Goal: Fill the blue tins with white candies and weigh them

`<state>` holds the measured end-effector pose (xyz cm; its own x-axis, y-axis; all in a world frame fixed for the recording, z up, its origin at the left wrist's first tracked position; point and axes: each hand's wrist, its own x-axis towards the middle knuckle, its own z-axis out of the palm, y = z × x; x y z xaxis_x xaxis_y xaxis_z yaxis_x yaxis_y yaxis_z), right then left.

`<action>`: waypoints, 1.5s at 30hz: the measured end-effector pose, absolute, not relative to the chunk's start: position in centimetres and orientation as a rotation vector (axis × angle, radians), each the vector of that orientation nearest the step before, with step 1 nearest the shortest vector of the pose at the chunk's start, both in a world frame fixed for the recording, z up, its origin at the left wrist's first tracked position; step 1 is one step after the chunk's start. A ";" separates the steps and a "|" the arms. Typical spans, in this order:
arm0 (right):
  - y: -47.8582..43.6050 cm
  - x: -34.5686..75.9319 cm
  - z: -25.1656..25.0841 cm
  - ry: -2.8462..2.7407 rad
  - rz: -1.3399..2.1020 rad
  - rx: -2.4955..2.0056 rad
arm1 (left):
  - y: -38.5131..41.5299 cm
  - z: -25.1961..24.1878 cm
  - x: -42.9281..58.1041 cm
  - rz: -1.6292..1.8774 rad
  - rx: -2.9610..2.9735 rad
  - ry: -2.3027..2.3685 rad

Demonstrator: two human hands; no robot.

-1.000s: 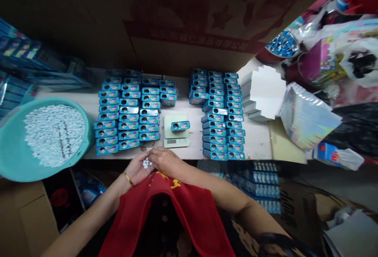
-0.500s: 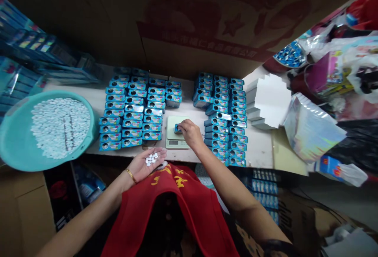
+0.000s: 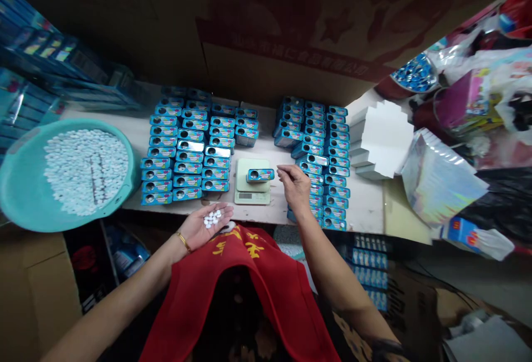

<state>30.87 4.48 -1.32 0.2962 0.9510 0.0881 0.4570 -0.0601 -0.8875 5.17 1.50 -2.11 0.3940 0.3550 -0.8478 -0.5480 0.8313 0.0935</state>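
Note:
My left hand [image 3: 202,226] lies palm up near the table's front edge, fingers stretched out. Several white tablets [image 3: 212,218] rest in its palm. A blue tin [image 3: 260,175] with a dark round spot on its top stands by itself on the small scale [image 3: 253,198]. Just right of the scale hovers my right hand [image 3: 296,185], fingers loosely bent and apart, with nothing visible in them. It partly hides the nearest tins of the right-hand group [image 3: 334,193].
More blue tins [image 3: 187,167] stand in rows left of the scale. A turquoise basin [image 3: 25,190] of white tablets is at far left. White card pieces [image 3: 380,140] and silvery sheets [image 3: 443,179] lie at right. A big cardboard box [image 3: 266,29] rises behind.
My right hand has let go of the tin on the scale and moved right, away from it. The left hand stays in place with the tablets.

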 end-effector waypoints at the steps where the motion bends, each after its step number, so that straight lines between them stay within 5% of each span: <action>1: 4.3 30.8 -1.3 -1.290 0.696 -1.667 | 1.5 -2.1 5.2 0.575 -0.210 1.018; 45: 6.5 32.1 -4.4 -2.068 0.771 -1.645 | 2.6 -2.3 4.7 0.617 -0.264 1.078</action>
<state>32.14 6.51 -4.39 -0.2373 0.9707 -0.0374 0.7582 0.1610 -0.6318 4.75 2.63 -2.32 0.3270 0.3402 -0.8817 -0.5881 0.8036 0.0919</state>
